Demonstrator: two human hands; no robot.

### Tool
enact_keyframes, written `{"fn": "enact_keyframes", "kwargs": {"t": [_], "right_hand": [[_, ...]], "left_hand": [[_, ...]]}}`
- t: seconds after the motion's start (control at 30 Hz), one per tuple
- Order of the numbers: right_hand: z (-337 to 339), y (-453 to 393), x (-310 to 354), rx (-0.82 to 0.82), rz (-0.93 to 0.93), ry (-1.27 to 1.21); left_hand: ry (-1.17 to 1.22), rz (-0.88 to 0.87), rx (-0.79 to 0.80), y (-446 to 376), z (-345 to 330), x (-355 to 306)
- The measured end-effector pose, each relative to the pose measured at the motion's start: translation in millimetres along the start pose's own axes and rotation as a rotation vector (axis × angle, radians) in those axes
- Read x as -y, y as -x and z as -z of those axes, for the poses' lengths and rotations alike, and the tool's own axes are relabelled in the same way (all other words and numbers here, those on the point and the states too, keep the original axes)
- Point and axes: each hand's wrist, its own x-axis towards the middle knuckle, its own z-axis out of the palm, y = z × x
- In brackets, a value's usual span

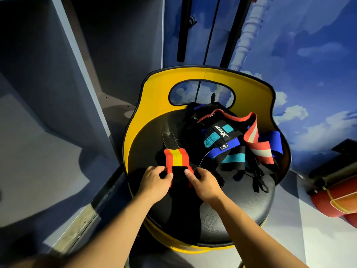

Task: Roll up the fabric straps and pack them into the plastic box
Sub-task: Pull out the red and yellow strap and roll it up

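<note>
One black seat [241,206], cloud-painted wall [309,55].

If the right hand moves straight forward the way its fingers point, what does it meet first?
Probably the red-and-yellow strap that the right hand already pinches; farther along lies only bare black seat, though depth is unclear.

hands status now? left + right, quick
Left hand: pinching the near end of the red-and-yellow strap.
Right hand: gripping the same strap's near end.
</note>
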Motion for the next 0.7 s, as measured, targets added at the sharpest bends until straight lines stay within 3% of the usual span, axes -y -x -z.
{"fn": "enact_keyframes", "kwargs": {"t": [0.27,0.43,0.6,0.7], "right_hand": [[-8,-1,7,-0.142,-0.003,-0.098],[-6,16,9,0.111,-0.084,-0.368],[1,27,-3,0.138,0.051,-0.153],[2,27,-5,0.157,0.073,-0.171]], "left_hand": [[0.148,0.078,-0.048,-6,-9,-6],[0.278,0.077,-0.034,6,-4,-3],[0.213,0.025,-0.039,21,0,2],[0.158,0.005,-0.018,24,4,4]]}}
